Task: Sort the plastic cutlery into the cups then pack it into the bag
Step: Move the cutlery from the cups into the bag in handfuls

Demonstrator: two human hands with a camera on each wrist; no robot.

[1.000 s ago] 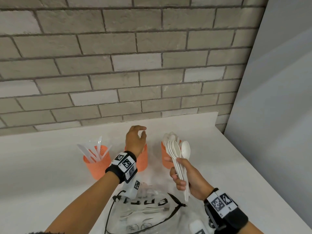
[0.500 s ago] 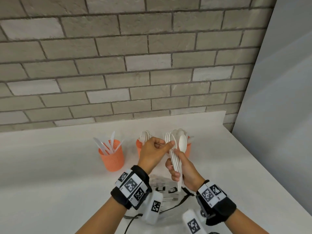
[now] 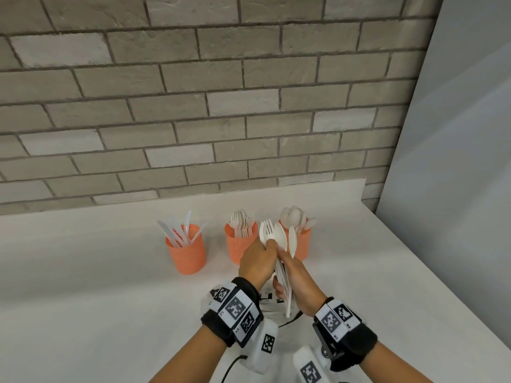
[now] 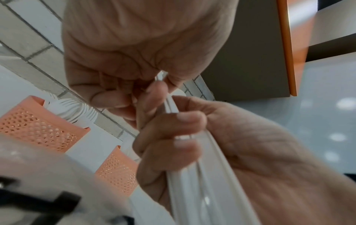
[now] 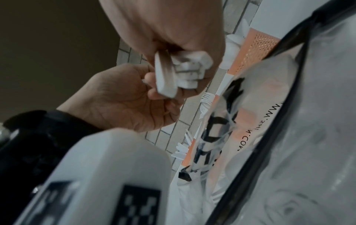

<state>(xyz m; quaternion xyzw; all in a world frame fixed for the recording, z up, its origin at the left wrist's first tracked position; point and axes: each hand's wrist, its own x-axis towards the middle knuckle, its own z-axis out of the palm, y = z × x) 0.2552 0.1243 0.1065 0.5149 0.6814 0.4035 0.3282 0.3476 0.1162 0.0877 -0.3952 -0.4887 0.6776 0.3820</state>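
My right hand (image 3: 287, 275) grips a bundle of white plastic forks and spoons (image 3: 273, 236) by the handles, heads up. My left hand (image 3: 266, 248) pinches the bundle just below the heads. In the left wrist view, the left hand's fingertips (image 4: 154, 89) close on one thin handle above the right hand's curled fingers (image 4: 185, 120). The handle ends (image 5: 185, 71) stick out under the right hand. Three orange mesh cups stand behind: knives (image 3: 187, 250), forks (image 3: 235, 244), spoons (image 3: 302, 241). A clear bag with black trim (image 3: 266, 298) lies under the hands, mostly hidden.
The white counter (image 3: 96, 286) runs to a brick wall (image 3: 193, 106) behind the cups. A grey panel (image 3: 456, 189) borders the counter's right edge. The bag (image 5: 289, 121) fills the right of the right wrist view, with printed letters and cutlery showing through it.
My left hand left the middle cup and came across to the bundle in my right hand, which it now pinches. Both hands have drawn together over the bag.
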